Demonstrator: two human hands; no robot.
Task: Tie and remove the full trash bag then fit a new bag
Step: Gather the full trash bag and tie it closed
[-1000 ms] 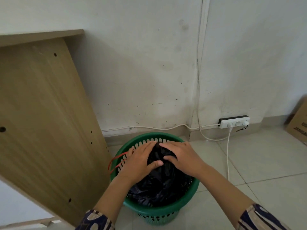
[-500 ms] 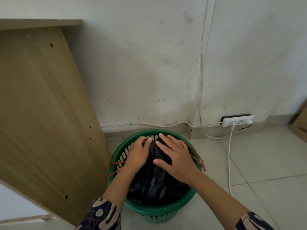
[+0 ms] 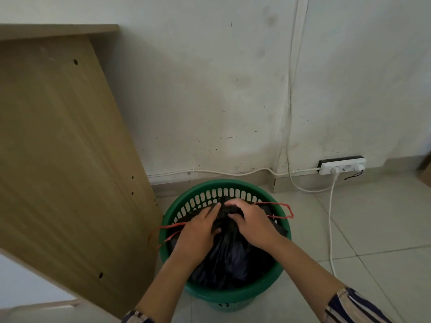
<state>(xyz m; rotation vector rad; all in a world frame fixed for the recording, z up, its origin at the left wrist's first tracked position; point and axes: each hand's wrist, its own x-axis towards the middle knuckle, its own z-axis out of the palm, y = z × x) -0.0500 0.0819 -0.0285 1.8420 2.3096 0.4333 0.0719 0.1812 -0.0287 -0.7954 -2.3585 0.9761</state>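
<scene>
A green slotted plastic bin [image 3: 235, 297] stands on the tiled floor by the wall. Inside it sits a full black trash bag [image 3: 229, 257] with red drawstrings; one loop [image 3: 283, 209] hangs over the right rim, another loop [image 3: 163, 231] over the left rim. My left hand [image 3: 198, 231] and my right hand [image 3: 253, 223] meet at the bag's gathered top, fingers curled into the bunched black plastic. The bag's neck is mostly hidden between my hands.
A tall wooden desk panel [image 3: 60, 159] stands close on the bin's left. A white power strip [image 3: 341, 167] lies at the wall base on the right, its cable [image 3: 330, 229] running down across the floor tiles. A cardboard box corner [image 3: 425, 170] shows far right.
Both hands have closed in from lying spread on the bag to gripping its bunched top. The right red drawstring loop has come into view over the rim.
</scene>
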